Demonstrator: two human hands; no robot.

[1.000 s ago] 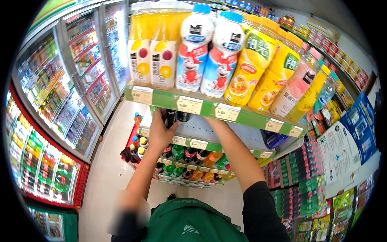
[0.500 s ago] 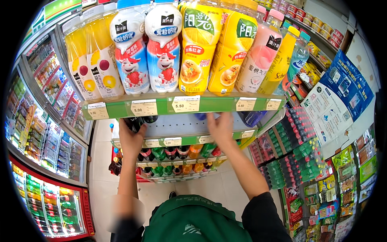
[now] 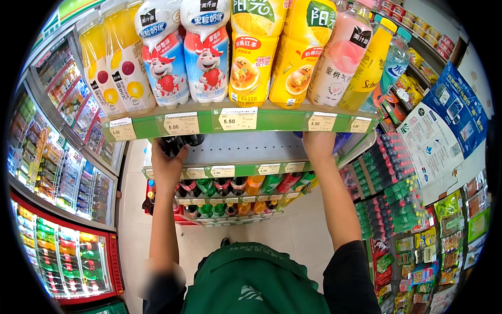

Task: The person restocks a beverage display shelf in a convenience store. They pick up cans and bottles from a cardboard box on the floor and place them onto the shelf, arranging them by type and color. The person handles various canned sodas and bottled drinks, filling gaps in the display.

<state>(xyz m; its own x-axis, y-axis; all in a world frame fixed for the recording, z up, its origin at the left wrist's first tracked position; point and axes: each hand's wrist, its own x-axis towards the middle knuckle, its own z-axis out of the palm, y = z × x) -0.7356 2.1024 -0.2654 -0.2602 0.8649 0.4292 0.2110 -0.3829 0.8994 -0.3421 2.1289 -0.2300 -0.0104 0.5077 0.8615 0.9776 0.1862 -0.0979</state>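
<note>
Grips dark container [image 3: 173, 144] between thumb and fingers of left hand [image 3: 167, 165], at left end of white shelf [image 3: 240, 150] with holes, just beside second dark container [image 3: 194, 139]. Reaches with right hand [image 3: 319, 145] under green-edged upper shelf [image 3: 287, 120], near purple-blue item [image 3: 342, 140] toward right end of white shelf. Cannot tell state of right fingers, hidden behind upper shelf's edge. Above, on upper shelf: row of white, yellow and pink drink bottles [image 3: 253, 68]. Below white shelf: more bottles [image 3: 254, 184] in rows, some green, some orange.

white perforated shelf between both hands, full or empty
Partly filled: black cylindrical containers by the left hand, a purplish-blue item by the right hand, shelf surface showing between.
</note>
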